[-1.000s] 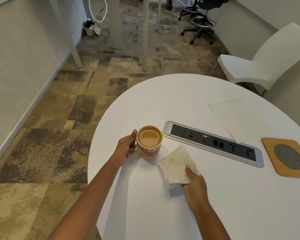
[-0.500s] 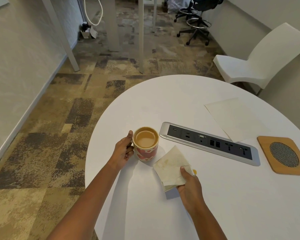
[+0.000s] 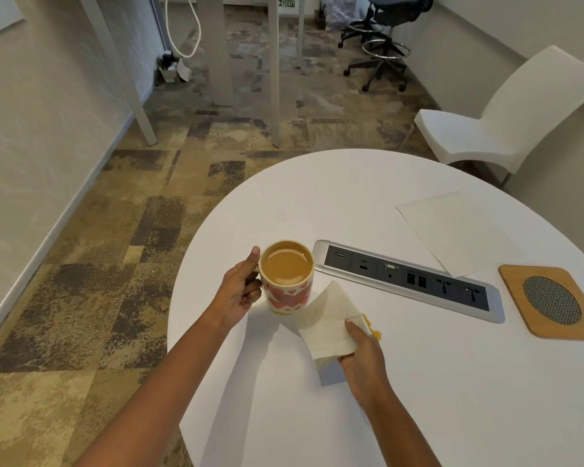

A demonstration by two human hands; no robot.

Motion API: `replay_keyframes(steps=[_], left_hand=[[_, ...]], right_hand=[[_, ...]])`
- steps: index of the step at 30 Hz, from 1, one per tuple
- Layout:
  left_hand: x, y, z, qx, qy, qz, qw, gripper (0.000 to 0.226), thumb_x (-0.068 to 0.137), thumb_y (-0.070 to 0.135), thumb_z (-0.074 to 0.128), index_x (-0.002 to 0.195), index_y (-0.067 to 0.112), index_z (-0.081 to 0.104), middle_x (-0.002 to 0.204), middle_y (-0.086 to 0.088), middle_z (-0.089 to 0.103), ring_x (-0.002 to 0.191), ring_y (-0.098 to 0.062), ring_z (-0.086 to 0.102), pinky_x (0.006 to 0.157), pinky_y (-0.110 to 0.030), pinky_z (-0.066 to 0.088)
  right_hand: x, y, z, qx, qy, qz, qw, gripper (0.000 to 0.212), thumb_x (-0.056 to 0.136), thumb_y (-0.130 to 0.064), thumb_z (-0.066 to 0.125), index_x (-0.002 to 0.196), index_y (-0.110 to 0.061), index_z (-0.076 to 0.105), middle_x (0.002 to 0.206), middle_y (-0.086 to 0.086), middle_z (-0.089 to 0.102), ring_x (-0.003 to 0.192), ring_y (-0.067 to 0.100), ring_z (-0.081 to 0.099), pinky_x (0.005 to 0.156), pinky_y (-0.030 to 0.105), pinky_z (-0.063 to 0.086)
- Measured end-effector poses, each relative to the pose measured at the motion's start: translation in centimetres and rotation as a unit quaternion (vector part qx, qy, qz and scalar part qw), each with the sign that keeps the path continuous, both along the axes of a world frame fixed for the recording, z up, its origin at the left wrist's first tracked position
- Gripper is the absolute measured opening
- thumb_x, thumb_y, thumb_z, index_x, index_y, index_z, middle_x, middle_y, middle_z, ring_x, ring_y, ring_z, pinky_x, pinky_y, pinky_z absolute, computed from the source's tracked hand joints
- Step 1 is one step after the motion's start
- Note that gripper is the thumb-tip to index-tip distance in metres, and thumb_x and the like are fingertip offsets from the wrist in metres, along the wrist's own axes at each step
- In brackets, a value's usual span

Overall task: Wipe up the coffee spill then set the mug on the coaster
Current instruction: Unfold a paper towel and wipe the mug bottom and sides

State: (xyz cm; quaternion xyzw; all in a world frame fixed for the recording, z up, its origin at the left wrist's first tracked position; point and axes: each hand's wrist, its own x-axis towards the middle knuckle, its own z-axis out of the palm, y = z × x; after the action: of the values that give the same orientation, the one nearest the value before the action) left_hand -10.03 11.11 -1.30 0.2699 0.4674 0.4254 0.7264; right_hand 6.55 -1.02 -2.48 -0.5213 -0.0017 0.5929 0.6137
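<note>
Patchy brown-and-tan carpet [image 3: 81, 264] covers the floor, bounded by pale walls, with a white chair [image 3: 506, 123] against the right wall and a dark swivel stool [image 3: 385, 38] farther back. Nearer the camera stands a round white table [image 3: 452, 399]. A silver socket panel [image 3: 408, 279] is set into its top, running diagonally. A pale paper sheet [image 3: 452, 230] lies flat beyond the panel, one corner overlapping it. The wooden coaster [image 3: 552, 302], with a round mesh centre, sits at the far right, well apart from the mug.

The mug [image 3: 287, 281], white with red hearts and full of milky coffee, is near the table's left side, just beside the panel's end. The left hand [image 3: 240, 293] grips its handle, fingers curled through it. Whether its base touches the table cannot be told.

The right hand [image 3: 361, 355] pinches a folded napkin [image 3: 331, 318] just right of the mug. A small amber coffee spill [image 3: 375, 333] shows at the napkin's right edge.
</note>
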Motion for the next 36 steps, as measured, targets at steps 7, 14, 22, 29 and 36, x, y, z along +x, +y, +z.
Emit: replay_keyframes(steps=[7,14,22,29,36], left_hand=[[1.2,0.5,5.2,0.023,-0.006,-0.026,0.999,0.052,0.088,0.037,0.053,0.039,0.021,0.057,0.032,0.010,0.035,0.025,-0.005,0.023,0.027,-0.011,0.019],[2.6,0.6,8.2,0.021,-0.019,-0.030,0.999,0.051,0.084,0.037,0.060,0.037,0.021,0.050,0.033,0.011,0.031,0.025,-0.005,0.021,0.027,-0.012,0.016],[3.6,0.5,10.4,0.014,-0.033,-0.013,0.999,0.039,0.082,0.034,0.063,0.048,0.020,0.048,0.034,0.010,0.030,0.026,-0.005,0.020,0.027,-0.013,0.016],[4.4,0.6,11.0,0.013,-0.022,0.004,1.000,0.048,0.081,0.034,0.065,0.037,0.020,0.052,0.032,0.011,0.033,0.024,-0.006,0.021,0.027,-0.010,0.019],[4.1,1.1,10.9,0.018,-0.023,0.014,0.999,0.036,0.080,0.035,0.065,0.048,0.022,0.055,0.033,0.011,0.033,0.025,-0.006,0.021,0.026,-0.012,0.019]], right_hand=[[-1.4,1.8,2.3,0.064,0.076,0.007,0.995,0.023,0.097,-0.014,0.041,0.118,-0.011,0.047,0.096,0.009,0.064,0.088,0.023,0.060,0.077,0.038,0.050],[-1.6,4.2,3.9,0.135,0.156,-0.017,0.978,0.031,0.099,-0.030,0.034,0.122,-0.015,0.050,0.102,0.010,0.065,0.093,0.026,0.062,0.076,0.040,0.055],[-2.1,5.5,3.5,0.195,0.254,0.009,0.947,0.037,0.094,-0.029,0.038,0.122,-0.010,0.053,0.096,0.013,0.072,0.090,0.028,0.069,0.075,0.036,0.059],[-4.0,5.8,4.3,0.200,0.294,0.009,0.935,0.030,0.077,-0.006,0.056,0.107,-0.004,0.056,0.084,0.016,0.075,0.073,0.025,0.074,0.063,0.034,0.062],[-3.0,4.4,4.0,0.159,0.260,0.063,0.951,0.024,0.096,-0.004,0.034,0.102,-0.006,0.058,0.080,0.011,0.076,0.070,0.021,0.074,0.062,0.032,0.061]])
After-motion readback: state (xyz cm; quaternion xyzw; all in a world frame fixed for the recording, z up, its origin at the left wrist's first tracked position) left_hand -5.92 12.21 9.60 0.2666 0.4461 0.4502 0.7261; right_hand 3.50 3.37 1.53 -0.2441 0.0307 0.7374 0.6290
